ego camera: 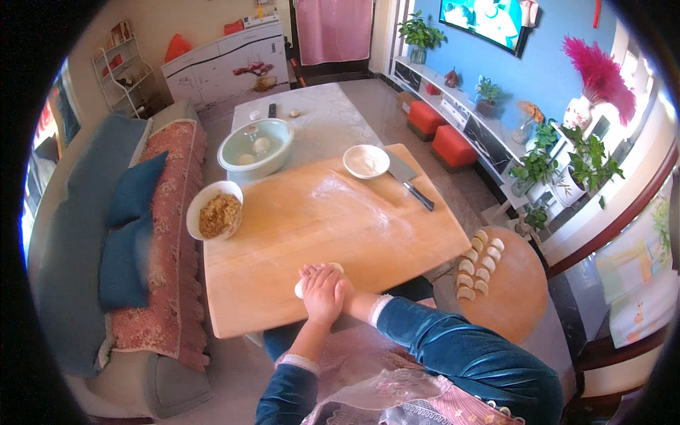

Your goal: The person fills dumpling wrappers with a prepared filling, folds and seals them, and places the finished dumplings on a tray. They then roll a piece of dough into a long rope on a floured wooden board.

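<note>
My left hand (322, 298) lies over my right hand (347, 293), its fingers wrapped across it. Beneath both, a piece of pale dough (299, 289) is pressed against the wooden board (265, 260), near the edge closest to me. Most of the dough is hidden by my hands; only its left side and a bit at the top show. My right hand's fingers are largely covered. White flour (340, 190) is dusted over the middle of the board.
A bowl of brown filling (219, 214) stands at left, beside a green basin (234, 169) with dough balls. A flour bowl (366, 161) and a cleaver (410, 183) lie at back right. Several dumplings (482, 274) sit on a round board (512, 297). A sofa (159, 255) flanks the left.
</note>
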`<state>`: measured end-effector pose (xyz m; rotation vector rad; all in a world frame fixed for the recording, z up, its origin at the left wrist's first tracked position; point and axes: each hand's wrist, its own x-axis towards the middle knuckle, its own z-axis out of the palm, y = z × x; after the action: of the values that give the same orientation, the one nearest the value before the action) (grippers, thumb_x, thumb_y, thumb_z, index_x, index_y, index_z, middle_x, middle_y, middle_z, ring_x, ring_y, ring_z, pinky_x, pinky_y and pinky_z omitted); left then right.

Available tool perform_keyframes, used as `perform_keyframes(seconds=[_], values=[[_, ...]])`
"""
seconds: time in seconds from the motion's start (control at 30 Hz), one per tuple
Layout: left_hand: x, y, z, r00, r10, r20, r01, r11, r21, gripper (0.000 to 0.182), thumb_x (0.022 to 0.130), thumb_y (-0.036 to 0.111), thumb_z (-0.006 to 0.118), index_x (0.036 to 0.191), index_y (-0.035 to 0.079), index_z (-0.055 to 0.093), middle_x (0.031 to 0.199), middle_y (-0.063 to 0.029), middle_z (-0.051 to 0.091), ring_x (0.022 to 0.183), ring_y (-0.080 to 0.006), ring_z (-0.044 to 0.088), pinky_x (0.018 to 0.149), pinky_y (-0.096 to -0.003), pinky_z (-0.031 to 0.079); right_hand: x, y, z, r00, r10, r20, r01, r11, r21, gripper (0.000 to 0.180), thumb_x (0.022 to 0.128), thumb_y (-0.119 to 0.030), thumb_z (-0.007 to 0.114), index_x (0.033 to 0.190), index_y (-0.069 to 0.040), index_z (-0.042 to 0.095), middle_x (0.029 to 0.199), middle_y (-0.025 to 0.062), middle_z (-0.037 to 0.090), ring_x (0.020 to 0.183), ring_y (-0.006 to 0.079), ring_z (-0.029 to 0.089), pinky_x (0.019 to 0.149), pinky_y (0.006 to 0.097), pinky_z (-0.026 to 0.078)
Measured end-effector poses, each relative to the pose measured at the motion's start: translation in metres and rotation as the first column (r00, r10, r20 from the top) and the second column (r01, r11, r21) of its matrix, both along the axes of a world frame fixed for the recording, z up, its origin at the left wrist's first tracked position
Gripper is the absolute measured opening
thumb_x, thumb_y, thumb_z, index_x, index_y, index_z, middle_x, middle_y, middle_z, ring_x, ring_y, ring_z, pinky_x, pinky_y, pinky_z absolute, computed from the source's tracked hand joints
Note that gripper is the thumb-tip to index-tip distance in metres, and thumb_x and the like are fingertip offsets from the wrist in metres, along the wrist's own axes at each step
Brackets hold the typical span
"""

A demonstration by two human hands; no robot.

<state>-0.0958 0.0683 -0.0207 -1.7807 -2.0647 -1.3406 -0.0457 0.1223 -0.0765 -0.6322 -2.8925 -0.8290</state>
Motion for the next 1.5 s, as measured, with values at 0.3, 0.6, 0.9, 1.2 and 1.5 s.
perform_keyframes(seconds=[0.3, 0.6, 0.9, 1.2, 1.5], values=[[-0.105, 0.095, -0.016, 0.970, 0.182, 0.161, -0.151, 0.971, -0.186, 0.036, 0.095, 0.033, 0.051, 0.109, 0.004, 0.069, 0.120, -0.0183, 0.065, 0.115, -0.0370, 0.058, 0.101, -0.0472, 0.042, -0.091, 0.108, 0.032, 0.994, -0.103, -0.024, 0.062, 0.747, -0.662, 0.064, 0.093, -0.040, 0.047, 0.150, -0.014, 0.034, 0.157, 0.0154, 0.026, 0.146, 0.0316, 0.023, 0.116, 0.0541, 0.019], [-0.110, 0.082, -0.031, 0.966, 0.251, -0.058, -0.254, 0.889, -0.382, 0.058, 0.100, 0.042, 0.036, 0.147, 0.009, 0.037, 0.149, -0.0161, 0.042, 0.139, -0.0366, 0.036, 0.114, -0.0576, 0.020, -0.080, 0.090, 0.047, 0.963, -0.243, -0.119, 0.117, 0.771, -0.626, 0.064, 0.092, -0.037, 0.048, 0.148, -0.008, 0.035, 0.158, 0.0143, 0.025, 0.148, 0.0283, 0.019, 0.117, 0.0497, 0.016], [-0.047, -0.025, -0.025, 0.973, 0.057, -0.226, -0.174, 0.821, -0.544, 0.066, 0.101, 0.050, 0.029, 0.153, 0.009, 0.023, 0.156, -0.0112, 0.031, 0.145, -0.0338, 0.025, 0.116, -0.0599, 0.011, 0.010, 0.024, 0.032, 0.871, -0.102, -0.480, -0.213, 0.803, -0.557, 0.047, 0.096, -0.029, 0.042, 0.133, -0.003, 0.054, 0.140, 0.0175, 0.052, 0.133, 0.0311, 0.044, 0.114, 0.0467, 0.026], [0.000, -0.055, -0.005, 0.998, 0.046, 0.047, -0.027, 0.937, -0.348, 0.062, 0.100, 0.045, 0.030, 0.146, 0.004, 0.038, 0.153, -0.0185, 0.034, 0.145, -0.0366, 0.025, 0.116, -0.0575, 0.011, 0.040, -0.019, 0.031, 0.878, -0.018, -0.479, -0.273, 0.803, -0.530, 0.061, 0.092, -0.036, 0.046, 0.140, 0.003, 0.042, 0.142, 0.0285, 0.043, 0.137, 0.0411, 0.037, 0.116, 0.0487, 0.024], [-0.091, -0.052, -0.056, 0.843, 0.529, -0.098, -0.524, 0.763, -0.379, 0.056, 0.099, 0.037, 0.040, 0.145, 0.006, 0.038, 0.156, -0.0191, 0.028, 0.146, -0.0403, 0.018, 0.116, -0.0572, 0.010, -0.071, 0.055, 0.046, 0.939, -0.165, -0.300, -0.090, 0.728, -0.680, 0.082, 0.093, -0.060, 0.042, 0.143, 0.005, 0.038, 0.144, 0.0285, 0.042, 0.137, 0.0434, 0.035, 0.117, 0.0488, 0.020]])
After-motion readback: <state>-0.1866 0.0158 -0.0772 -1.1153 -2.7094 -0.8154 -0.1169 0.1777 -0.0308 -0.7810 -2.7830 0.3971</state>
